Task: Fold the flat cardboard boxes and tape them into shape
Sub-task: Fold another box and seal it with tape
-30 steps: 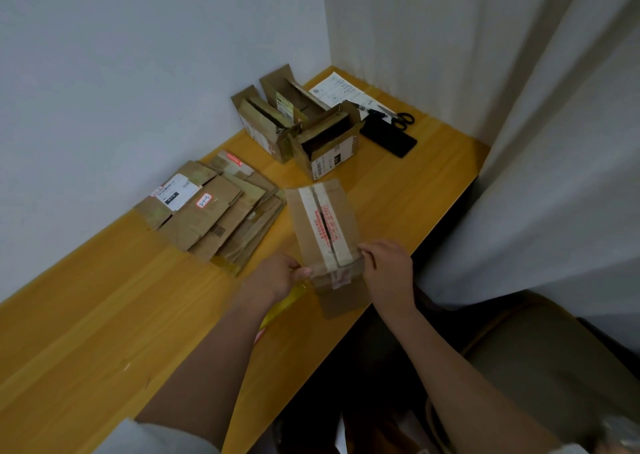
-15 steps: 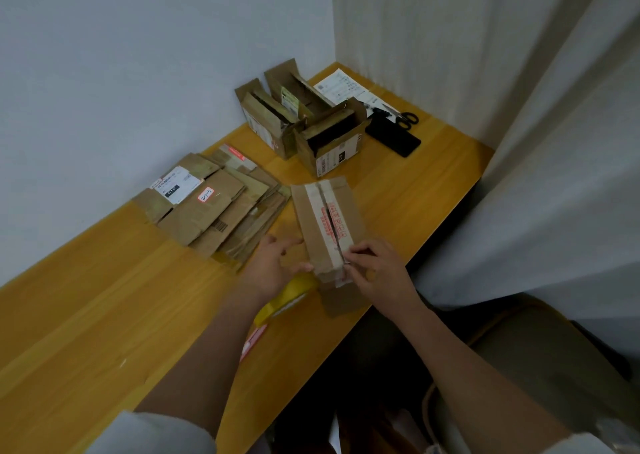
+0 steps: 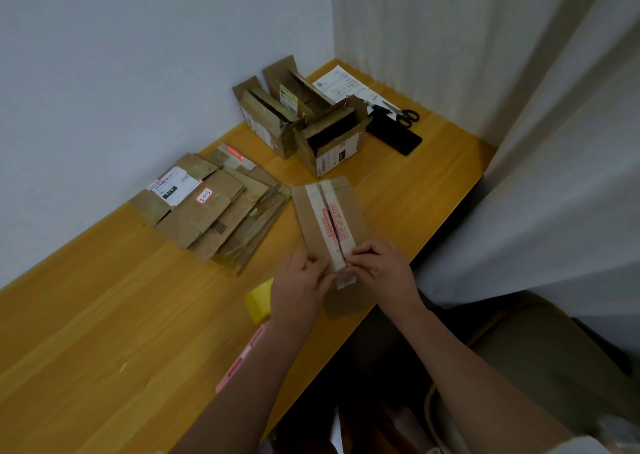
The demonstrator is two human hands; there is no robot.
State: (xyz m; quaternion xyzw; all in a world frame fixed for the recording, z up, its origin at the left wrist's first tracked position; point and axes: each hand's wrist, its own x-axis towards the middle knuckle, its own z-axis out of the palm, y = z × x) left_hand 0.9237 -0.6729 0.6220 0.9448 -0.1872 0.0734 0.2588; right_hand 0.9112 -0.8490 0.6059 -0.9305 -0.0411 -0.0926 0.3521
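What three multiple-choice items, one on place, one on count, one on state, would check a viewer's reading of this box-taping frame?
1. Where do the scissors lie?
A. at the far corner, beside the paper sheet
B. on the flat cardboard stack
C. under the left hand

2. How many folded open boxes stand at the back?
A. one
B. three
C. six

3. What are the hands doing?
A. resting apart on the table
B. both working at the near end of the taped box
C. lifting the yellow tape roll

Answers: 1 A, black handles lie near the sheet; 2 B, three open tops are clustered; 3 B, left hand and right hand meet at its near seam.
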